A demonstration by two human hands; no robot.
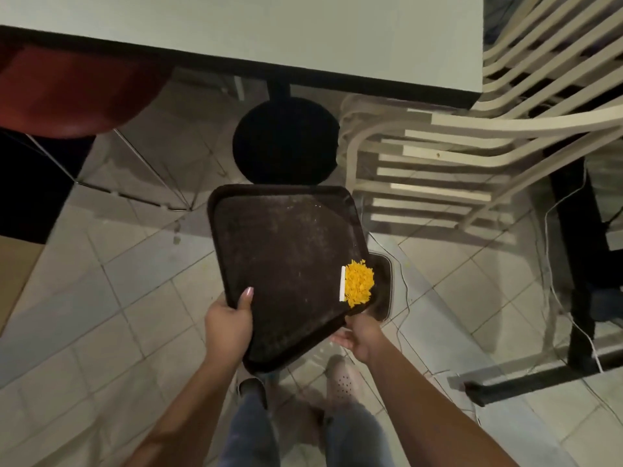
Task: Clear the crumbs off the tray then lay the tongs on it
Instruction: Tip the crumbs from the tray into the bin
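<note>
I hold a dark brown tray (286, 257) out over the floor, tilted down to the right. My left hand (229, 323) grips its near left edge, thumb on top. My right hand (355, 333) holds the near right corner from below, fingers mostly hidden under the tray. A heap of yellow crumbs (360, 283) has gathered at the low right edge beside a small white strip (342, 284). Directly beneath that edge stands a dark bin (384, 288), mostly hidden by the tray. No tongs are in view.
A white table (269, 32) with a black round base (286, 143) stands ahead. Stacked cream slatted chairs (455, 156) are at the right, a red chair (74, 89) at the left. A white cable (553, 298) trails over the tiled floor. My feet are below.
</note>
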